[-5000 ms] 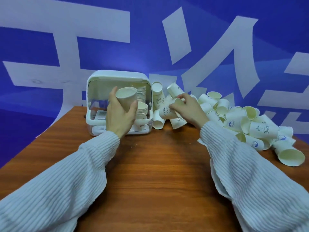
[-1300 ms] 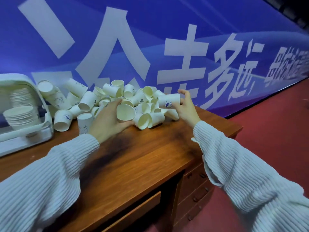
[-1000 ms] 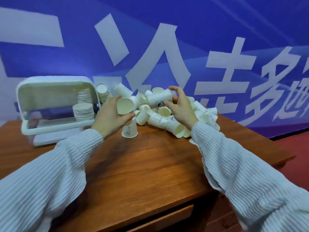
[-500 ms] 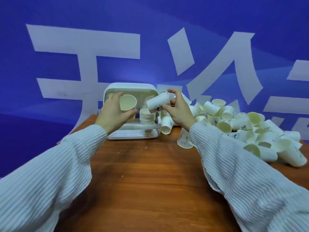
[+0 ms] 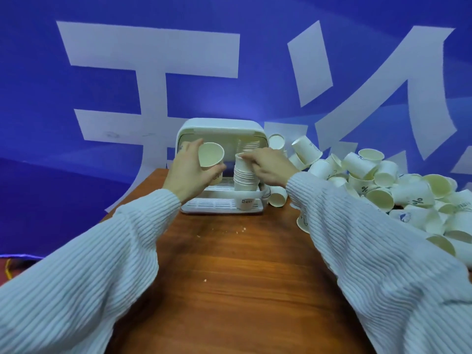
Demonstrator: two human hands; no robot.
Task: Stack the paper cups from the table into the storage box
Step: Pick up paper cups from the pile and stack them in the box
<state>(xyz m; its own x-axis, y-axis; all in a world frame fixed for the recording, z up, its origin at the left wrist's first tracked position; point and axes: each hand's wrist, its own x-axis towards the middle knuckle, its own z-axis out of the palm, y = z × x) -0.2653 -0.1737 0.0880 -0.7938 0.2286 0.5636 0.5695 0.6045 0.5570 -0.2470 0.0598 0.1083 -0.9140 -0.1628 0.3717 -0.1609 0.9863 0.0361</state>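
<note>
White storage box open, cup stack inside; loose cups right

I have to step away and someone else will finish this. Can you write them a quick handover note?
Left hand holds one cup in front of the storage box. Right hand presses a cup onto the front stack in the box; its grip is unclear. A second stack stands behind. Left: the held cup, then the loose pile on the table, right of the box.

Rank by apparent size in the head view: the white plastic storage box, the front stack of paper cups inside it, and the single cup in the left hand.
1. White plastic storage box
2. Front stack of paper cups
3. Single cream paper cup, held nearer the camera, so its size is flattered.
</note>
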